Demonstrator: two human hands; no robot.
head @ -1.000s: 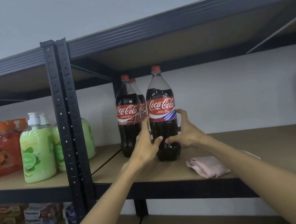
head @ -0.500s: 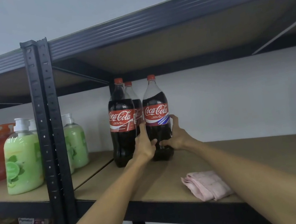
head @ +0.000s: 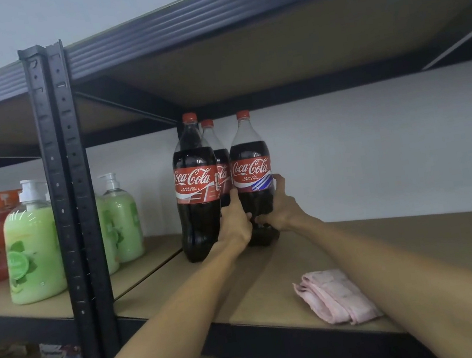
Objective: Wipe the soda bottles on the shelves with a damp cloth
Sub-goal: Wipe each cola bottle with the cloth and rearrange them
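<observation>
1. Fingers (head: 234, 198) of the left hand (head: 233, 225) and right hand (head: 283, 213) curl round the lower body of the right-hand soda bottle (head: 252, 170).
2. Bottle upright, long axis vertical, cap up; near the shelf's (head: 422, 243) back left corner, beside two other bottles (head: 197, 184).
3. Advice: grip below the label, keep it vertical; pink cloth (head: 335, 299) lies unheld at the front edge.

Your left hand (head: 235, 225) and right hand (head: 284, 211) cover much of the held bottle (head: 249, 158); above them, the rear bottle (head: 213, 139) barely shows.
</observation>
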